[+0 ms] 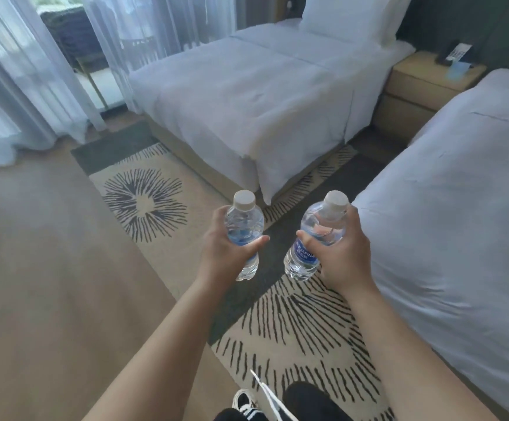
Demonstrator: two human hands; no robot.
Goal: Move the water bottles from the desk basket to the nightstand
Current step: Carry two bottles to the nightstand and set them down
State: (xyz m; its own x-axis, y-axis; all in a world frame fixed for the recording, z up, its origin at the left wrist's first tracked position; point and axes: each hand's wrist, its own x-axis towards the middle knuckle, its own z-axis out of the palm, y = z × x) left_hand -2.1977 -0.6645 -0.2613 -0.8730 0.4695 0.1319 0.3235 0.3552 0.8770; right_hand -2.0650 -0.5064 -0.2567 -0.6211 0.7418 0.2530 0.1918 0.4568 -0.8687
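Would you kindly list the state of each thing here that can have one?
Left bottle: capped, upright, gripped by left hand.
Right bottle: capped, tilted, gripped by right hand.
Nightstand: holds a phone and cards, no bottles yet.
Beds: made.
Curtains: drawn, sheer.

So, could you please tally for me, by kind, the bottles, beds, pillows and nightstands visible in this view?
Water bottles: 2, left bottle in left hand, right bottle in right hand
Beds: 2, far bed, near bed
Pillows: 1, pillow
Nightstands: 1, nightstand
Total: 6
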